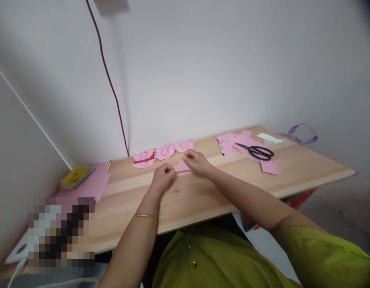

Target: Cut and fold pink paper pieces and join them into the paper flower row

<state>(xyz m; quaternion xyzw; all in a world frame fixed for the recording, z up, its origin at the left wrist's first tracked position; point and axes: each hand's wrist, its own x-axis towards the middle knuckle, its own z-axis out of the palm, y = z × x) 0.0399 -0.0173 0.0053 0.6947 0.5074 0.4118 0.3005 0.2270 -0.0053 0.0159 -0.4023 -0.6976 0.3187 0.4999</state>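
A small folded piece of pink paper [182, 165] lies between my two hands at the middle of the wooden table [185, 200]. My left hand [163, 176] is curled closed at the paper's left corner. My right hand [197, 161] pinches the paper's upper right edge between thumb and fingers. Just behind my hands, several creased pink paper pieces [164, 152] stand in a row near the wall, with a red strip [143, 159] across the leftmost one.
Black-handled scissors [260, 153] rest on pink paper scraps [233, 141] at the right, beside a marker pen [220, 147] and a white strip [269, 138]. At left are pink sheets [102, 180], a yellow booklet [77, 177] and a pencil [108, 167]. A cord [107, 74] hangs down the wall.
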